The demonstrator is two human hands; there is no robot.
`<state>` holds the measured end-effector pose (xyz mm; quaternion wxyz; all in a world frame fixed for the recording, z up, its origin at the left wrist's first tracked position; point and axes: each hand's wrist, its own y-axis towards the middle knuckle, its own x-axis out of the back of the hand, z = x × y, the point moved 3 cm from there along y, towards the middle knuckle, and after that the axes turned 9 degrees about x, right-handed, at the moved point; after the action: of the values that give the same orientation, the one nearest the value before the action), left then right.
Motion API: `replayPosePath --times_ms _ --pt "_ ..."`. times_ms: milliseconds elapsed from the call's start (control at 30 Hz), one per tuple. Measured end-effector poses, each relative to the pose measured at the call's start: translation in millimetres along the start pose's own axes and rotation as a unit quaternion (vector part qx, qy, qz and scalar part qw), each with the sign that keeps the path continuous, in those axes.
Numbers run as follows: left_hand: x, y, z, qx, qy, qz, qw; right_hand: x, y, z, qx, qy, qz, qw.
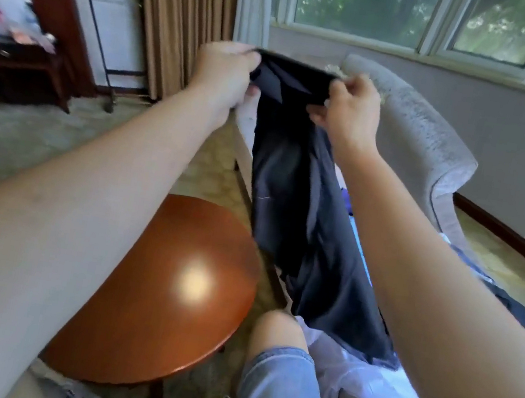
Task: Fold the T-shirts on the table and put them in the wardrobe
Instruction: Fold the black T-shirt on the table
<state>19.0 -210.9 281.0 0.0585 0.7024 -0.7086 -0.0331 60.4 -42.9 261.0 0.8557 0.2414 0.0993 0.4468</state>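
Note:
A dark navy T-shirt (pixel 301 205) hangs in the air in front of me, stretched at its top edge between both hands. My left hand (pixel 227 71) grips the top edge on the left. My right hand (pixel 349 105) pinches the same edge on the right. The shirt's lower end drapes down onto a pile of pale and dark clothes (pixel 364 372) on the seat at the lower right. A round brown wooden table (pixel 146 301) stands below my left arm, bare on top.
A grey upholstered armchair (pixel 415 130) stands behind the shirt under the window. My knee in denim shorts (pixel 278 368) is at the bottom centre. A dark side table (pixel 15 67) with bags and a black clothes stand (pixel 104 16) are at the far left by the beige curtain.

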Motion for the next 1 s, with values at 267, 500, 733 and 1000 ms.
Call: replayPosePath --times_ms 267,500,733,1000 --pt "182 22 -18 -0.008 0.040 -0.221 0.974 -175 -7 75 0.050 0.055 0.207 0.975" --pt "274 40 174 0.223 0.129 -0.193 0.947 -228 -121 -81 0.061 -0.198 0.489 0.847" --pt "233 -46 322 0.355 0.393 0.084 0.844 -184 -259 -222 -0.009 -0.299 0.651 0.698" --pt "220 -63 369 0.333 0.338 0.059 0.878 -143 -307 -228 0.181 -0.254 0.501 0.807"
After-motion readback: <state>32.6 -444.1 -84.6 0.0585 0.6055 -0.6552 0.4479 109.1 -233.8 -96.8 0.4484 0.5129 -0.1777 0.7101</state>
